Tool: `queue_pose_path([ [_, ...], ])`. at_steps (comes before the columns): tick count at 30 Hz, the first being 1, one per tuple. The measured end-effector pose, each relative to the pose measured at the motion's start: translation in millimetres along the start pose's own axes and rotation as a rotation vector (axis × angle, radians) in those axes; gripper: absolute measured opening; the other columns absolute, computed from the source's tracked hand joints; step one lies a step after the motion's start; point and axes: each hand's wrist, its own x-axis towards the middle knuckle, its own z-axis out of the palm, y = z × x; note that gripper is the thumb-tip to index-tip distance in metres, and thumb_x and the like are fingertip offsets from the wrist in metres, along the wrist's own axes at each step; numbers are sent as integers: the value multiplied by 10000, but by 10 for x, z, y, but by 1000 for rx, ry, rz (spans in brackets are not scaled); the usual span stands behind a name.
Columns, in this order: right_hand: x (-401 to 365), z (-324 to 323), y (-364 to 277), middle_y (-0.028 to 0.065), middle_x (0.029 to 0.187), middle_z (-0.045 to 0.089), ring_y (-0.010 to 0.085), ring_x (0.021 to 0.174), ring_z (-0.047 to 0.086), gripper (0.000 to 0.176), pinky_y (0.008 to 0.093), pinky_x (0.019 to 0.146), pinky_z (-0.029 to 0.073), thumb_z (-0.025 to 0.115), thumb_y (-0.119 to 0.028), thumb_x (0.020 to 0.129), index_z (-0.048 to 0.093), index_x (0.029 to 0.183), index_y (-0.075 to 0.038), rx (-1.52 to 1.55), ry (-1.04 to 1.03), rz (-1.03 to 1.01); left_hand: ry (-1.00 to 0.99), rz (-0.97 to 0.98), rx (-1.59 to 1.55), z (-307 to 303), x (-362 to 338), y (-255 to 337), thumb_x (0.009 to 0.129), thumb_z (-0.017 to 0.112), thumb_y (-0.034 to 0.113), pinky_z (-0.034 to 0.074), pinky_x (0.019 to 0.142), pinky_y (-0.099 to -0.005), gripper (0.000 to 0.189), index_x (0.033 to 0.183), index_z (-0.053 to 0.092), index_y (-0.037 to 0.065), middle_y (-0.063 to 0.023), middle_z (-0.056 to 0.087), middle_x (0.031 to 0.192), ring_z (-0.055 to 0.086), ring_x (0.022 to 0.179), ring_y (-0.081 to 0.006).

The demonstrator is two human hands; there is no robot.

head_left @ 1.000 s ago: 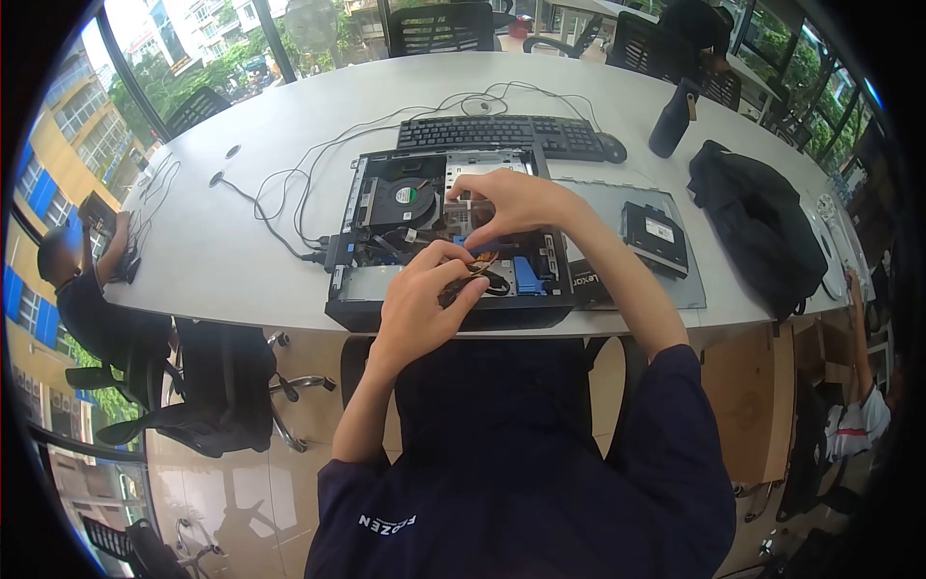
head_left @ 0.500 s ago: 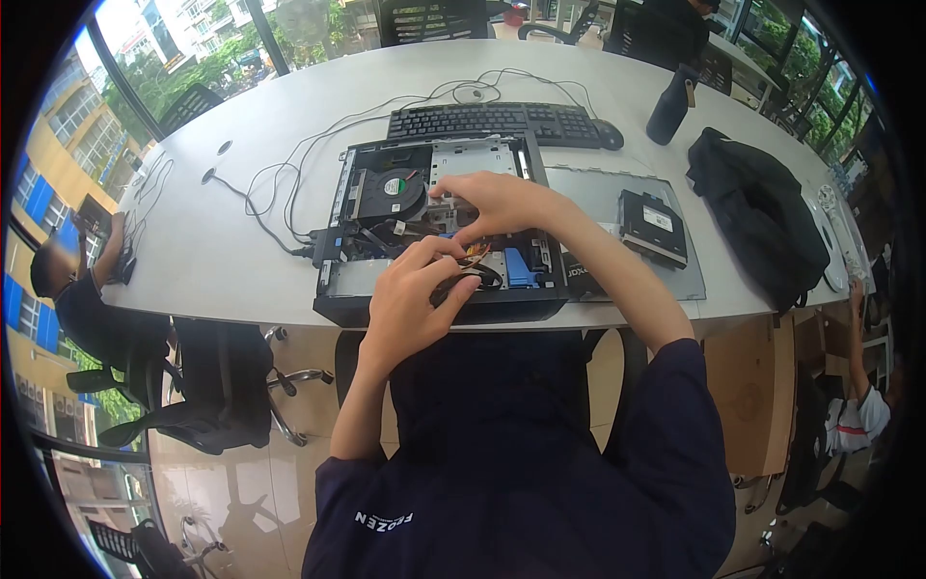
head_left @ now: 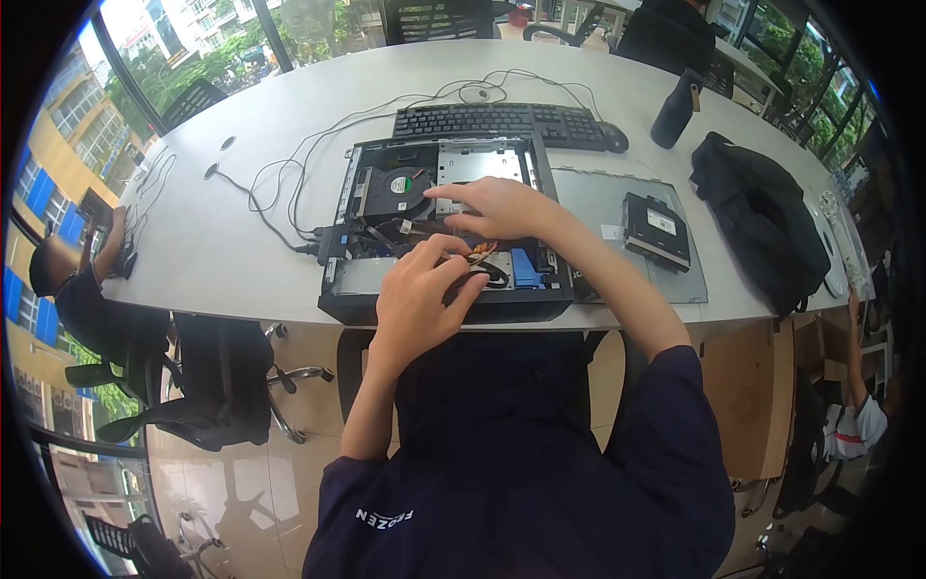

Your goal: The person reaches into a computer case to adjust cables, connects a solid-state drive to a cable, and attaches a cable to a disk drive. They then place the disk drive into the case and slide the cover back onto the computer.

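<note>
An opened desktop computer case (head_left: 444, 307) lies flat on the table before me. Inside it, a black blower fan (head_left: 397, 190) fills the back left, and a blue plastic bracket (head_left: 526, 269) sits at the front right. My left hand (head_left: 417, 292) is at the front of the case, its fingers curled round black cables (head_left: 494, 276); the fingertips are partly hidden. Coloured wires (head_left: 480, 253) show just beyond them. Over the middle of the case, my right hand (head_left: 497, 208) holds nothing visible. Its index finger stretches left to the fan's right edge, with the thumb apart below.
A keyboard (head_left: 482, 120) and mouse (head_left: 612, 137) lie behind the case. To the right are a metal side panel (head_left: 617, 183), an optical drive (head_left: 658, 230), a bottle (head_left: 675, 111) and a black bag (head_left: 762, 217). A person (head_left: 82, 289) sits at the far left.
My right hand has shifted slightly forward and left, its index finger now extended to the fan's edge. My left hand stays at the cables. The whole view has shifted slightly.
</note>
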Motion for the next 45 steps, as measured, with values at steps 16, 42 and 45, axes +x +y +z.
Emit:
queue_pose_path([
  [16,-27,11,16,164,882,744,386,871,708,387,482,833,559,644,-357,915,697,1264,-199,-80,55,30,25,2,0,30,1,4,874,768,207,499,725,-383,193,841,688,34,-51,659,1013,655,830,-253],
  [42,-18,59,98,164,736,686,364,759,689,395,470,725,521,653,-459,930,640,1176,-150,-69,65,54,40,6,41,44,-6,8,873,773,216,501,731,-384,201,839,688,37,-48,658,1016,652,836,-251],
  [45,-9,47,101,171,743,685,367,766,686,404,471,727,513,656,-439,942,607,1208,-139,-29,15,74,22,-25,30,20,5,51,858,779,182,506,753,-385,211,821,668,6,-74,677,1031,669,884,-282],
])
